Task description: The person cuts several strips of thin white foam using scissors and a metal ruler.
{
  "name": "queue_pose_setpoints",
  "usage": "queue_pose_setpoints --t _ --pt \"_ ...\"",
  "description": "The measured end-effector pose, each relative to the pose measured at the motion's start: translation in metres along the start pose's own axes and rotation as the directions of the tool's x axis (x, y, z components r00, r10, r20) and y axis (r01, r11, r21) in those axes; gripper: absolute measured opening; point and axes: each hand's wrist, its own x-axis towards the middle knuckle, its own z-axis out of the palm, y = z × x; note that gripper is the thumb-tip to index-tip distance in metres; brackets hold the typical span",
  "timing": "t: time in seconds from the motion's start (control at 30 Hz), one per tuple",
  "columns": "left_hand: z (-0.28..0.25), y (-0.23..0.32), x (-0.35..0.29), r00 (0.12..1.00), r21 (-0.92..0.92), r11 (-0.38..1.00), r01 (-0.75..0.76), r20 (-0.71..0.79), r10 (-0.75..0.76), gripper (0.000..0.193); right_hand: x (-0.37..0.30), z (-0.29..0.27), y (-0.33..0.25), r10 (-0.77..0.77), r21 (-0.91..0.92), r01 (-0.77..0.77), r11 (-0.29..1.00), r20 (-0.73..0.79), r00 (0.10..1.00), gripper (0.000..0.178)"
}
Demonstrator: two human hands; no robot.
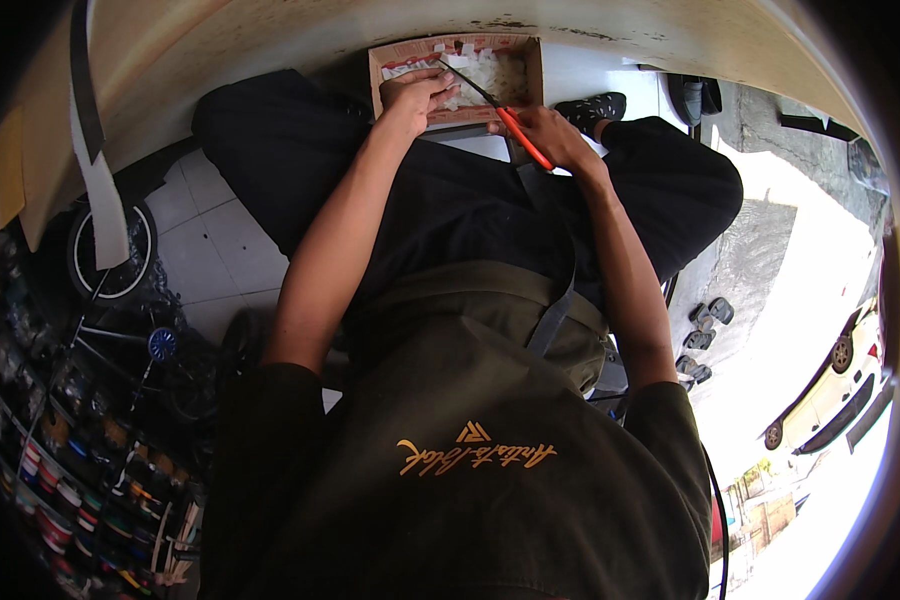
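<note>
Head view, looking down a seated person's body. At twelve o'clock lies an open cardboard box (456, 52) holding pale, whitish scraps (495, 72). The left hand (417, 93) rests palm down on the box's left side, fingers curled loosely over the contents; whether it grips anything cannot be told. The right hand (550, 133), just right of the box's near edge, is closed around the orange handle of a tool (490, 100). The tool's long axis runs diagonally: the orange handle sits at its five o'clock end in the fist, and the thin dark blade points toward ten o'clock, reaching over the box and ending near the left hand's fingertips. Whether the tip touches the scraps is unclear.

Both forearms come up from the lower edge, over black trousers (450, 200) and an olive apron (470, 420) with a grey strap (560, 290).

The floor (210, 240) is pale tile. At nine o'clock stands a small bicycle (120, 300); at seven o'clock, shelves of small tins (80, 490). At three o'clock sandals (705, 325) lie on sunlit concrete, and at four o'clock a pale car (830, 395) is parked outside.
</note>
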Motion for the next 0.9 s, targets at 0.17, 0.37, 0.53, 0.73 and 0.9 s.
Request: queue_pose_setpoints --t 0.17,0.37,0.53,0.73,0.9 --pt "-0.003 -0.001 0.004 0.999 -0.041 0.999 -0.034 0.019 0.035 0.023 -0.001 -0.011 0.001 0.136 0.033 -0.138 0.99 0.056 0.989 0.089" --pt "0.001 0.006 -0.001 0.997 -0.026 0.998 -0.05 -0.064 0.048 0.02 -0.023 -0.022 -0.007 0.146 0.05 -0.15 0.987 0.085 0.986 0.095" --pt "0.0 0.01 -0.003 0.994 -0.074 0.991 -0.111 -0.032 0.109 0.022 -0.029 -0.017 -0.015 0.124 -0.006 -0.124 0.992 0.061 0.99 0.092" --pt "0.01 0.009 -0.012 0.989 -0.116 0.984 -0.137 0.037 0.142 0.019 -0.021 -0.013 -0.017 0.082 0.118 -0.09 0.989 0.064 0.995 0.088" --pt "0.005 0.006 -0.006 0.992 -0.051 0.998 -0.044 0.119 0.05 0.019 -0.012 -0.012 -0.016 0.134 0.075 -0.145 0.987 0.139 0.981 0.083"
